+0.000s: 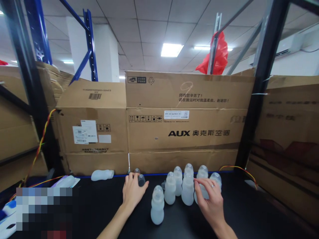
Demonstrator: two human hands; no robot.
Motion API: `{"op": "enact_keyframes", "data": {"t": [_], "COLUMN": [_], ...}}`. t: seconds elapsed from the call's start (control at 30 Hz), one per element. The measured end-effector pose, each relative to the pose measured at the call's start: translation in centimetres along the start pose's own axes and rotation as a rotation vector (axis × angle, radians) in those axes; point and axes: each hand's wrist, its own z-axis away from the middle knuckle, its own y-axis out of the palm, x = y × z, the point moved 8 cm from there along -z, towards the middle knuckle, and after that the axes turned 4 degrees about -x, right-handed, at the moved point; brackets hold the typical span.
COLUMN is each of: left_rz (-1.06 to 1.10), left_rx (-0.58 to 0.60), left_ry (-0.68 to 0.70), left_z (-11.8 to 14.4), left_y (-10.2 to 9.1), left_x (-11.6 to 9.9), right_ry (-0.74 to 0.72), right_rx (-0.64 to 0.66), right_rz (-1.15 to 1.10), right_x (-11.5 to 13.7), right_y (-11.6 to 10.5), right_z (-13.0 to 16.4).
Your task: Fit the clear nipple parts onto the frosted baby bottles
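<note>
My left hand (134, 191) is at the back of the black surface, its thumb and fingers closed around a clear domed cap (141, 180). A second clear cap (137, 170) shows just behind its fingertips. On the right, my right hand (210, 199) has its thumb and fingers closed at a frosted baby bottle (202, 172), which it partly hides. Several more such bottles stand upright between my hands, among them a front one (157, 205) and a middle one (187, 189). Another bottle (216, 178) is partly behind my right hand.
A frosted bottle (102, 175) lies on its side at the back left. Packaged items (65, 182) lie at the left edge, beside a blurred patch. Cardboard panels (184, 142) form the back wall, between black shelf posts (259, 79). A red-yellow wire (239, 167) runs along the back right.
</note>
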Motion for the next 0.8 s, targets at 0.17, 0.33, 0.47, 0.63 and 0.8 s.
{"op": "enact_keyframes", "data": {"t": [0.17, 0.33, 0.47, 0.63, 0.8], "left_rz": [0.108, 0.297, 0.367, 0.297, 0.342], "left_rx": [0.006, -0.026, -0.096, -0.069, -0.089], "left_ry": [0.023, 0.205, 0.621, 0.918, 0.993], "left_z": [-0.8, -0.7, 2.7, 6.9, 8.0], "left_y": [-0.5, -6.0, -10.0, -9.2, -8.5], "left_x": [-1.1, -8.6, -16.3, -19.2, -19.1], "right_ry": [0.006, -0.051, -0.162, -0.131, -0.049], "right_rx": [0.001, -0.002, 0.174, 0.042, -0.021], "right_rz": [-0.012, -0.149, -0.308, -0.394, -0.418], "right_x": [0.0, 2.2, 6.0, 7.6, 6.5], "right_y": [0.2, 0.5, 1.9, 1.2, 0.4], "right_z": [0.2, 1.0, 1.8, 2.0, 1.9]}}
